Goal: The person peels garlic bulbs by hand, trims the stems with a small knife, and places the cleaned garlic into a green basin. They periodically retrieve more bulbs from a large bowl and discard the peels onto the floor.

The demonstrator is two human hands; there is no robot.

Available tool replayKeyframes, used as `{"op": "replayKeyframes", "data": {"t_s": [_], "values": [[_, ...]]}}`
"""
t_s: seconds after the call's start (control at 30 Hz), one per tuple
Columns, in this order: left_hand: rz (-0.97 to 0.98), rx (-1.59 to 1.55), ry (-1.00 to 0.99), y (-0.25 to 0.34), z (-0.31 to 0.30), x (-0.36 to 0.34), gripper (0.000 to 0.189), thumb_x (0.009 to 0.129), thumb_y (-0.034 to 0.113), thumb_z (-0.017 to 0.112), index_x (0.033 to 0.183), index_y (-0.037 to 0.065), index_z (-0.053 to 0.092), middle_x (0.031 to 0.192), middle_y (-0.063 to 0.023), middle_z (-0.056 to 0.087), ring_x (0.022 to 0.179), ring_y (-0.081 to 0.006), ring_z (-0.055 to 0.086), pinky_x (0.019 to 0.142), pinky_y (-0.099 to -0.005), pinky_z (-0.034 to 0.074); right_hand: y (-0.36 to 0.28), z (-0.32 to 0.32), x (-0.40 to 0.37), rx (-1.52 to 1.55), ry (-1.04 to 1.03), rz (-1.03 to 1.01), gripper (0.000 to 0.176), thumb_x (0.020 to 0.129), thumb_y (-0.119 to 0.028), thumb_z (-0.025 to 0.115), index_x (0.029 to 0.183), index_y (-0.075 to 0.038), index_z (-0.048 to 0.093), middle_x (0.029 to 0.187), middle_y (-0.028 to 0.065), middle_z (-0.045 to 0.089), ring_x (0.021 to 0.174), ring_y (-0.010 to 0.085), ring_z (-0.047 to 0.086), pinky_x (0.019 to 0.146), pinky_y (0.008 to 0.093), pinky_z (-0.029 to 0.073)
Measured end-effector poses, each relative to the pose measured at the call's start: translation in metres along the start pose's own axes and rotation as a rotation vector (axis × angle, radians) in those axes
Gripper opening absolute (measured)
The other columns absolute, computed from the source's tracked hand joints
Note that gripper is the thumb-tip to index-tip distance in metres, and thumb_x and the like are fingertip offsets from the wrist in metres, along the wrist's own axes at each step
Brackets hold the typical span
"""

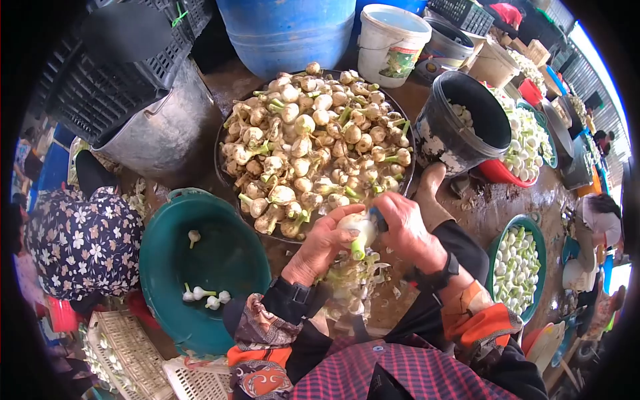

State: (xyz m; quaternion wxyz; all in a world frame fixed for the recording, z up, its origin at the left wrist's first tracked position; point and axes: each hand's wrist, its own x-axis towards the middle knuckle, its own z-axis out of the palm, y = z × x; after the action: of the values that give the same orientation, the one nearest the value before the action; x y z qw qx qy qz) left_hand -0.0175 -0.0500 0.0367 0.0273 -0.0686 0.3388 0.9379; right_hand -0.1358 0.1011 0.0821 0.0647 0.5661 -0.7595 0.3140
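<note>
My left hand (321,245) is closed around a white, partly peeled garlic bulb (360,229), its short green stalk pointing down toward me. Against the bulb's right side, my right hand (410,230) grips a small blue tool (379,219), mostly hidden by the fingers. Both hands are over the near edge of a wide, dark round tub (218,157) heaped with unpeeled, soil-stained garlic bulbs (301,145). Below them lies a pile of peelings (353,283) between my legs. At left, a green basin (155,267) contains several clean white bulbs (212,301).
A black bucket (437,143) tilts beside the tub at right, near a bare foot (432,183). Blue barrel (287,37), white bucket (392,50) and metal drum (167,137) stand behind. A person in a floral top (83,240) sits at left. A full green basin (539,250) is at right.
</note>
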Motion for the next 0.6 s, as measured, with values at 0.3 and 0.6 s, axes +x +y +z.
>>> {"op": "replayKeyframes", "data": {"t_s": [0.3,0.6], "values": [[-0.162,0.117,-0.085,-0.006,0.013,-0.004,0.056,0.070,0.022,0.076,0.113,-0.005,0.053,0.100,-0.0104,0.063,0.086,-0.0163,0.062,0.081,-0.0289,0.050,0.042,0.060,0.000,-0.088,-0.255,0.386,0.010,0.070,-0.011,0.059,0.077,-0.005,0.058,0.070,0.0142,0.060,0.067,0.0354,0.060,0.062,0.0422,0.048],[-0.003,0.209,0.375,-0.020,0.003,0.006,0.038,0.089,0.038,0.056,0.102,0.003,0.061,0.085,-0.0046,0.065,0.069,-0.0106,0.061,0.057,-0.0226,0.050,-0.008,0.013,-0.045,0.560,-0.039,0.438,0.063,0.074,-0.020,0.072,0.129,-0.009,0.044,0.136,0.0162,0.040,0.126,0.0277,0.040,0.096,0.0404,0.041]]}}
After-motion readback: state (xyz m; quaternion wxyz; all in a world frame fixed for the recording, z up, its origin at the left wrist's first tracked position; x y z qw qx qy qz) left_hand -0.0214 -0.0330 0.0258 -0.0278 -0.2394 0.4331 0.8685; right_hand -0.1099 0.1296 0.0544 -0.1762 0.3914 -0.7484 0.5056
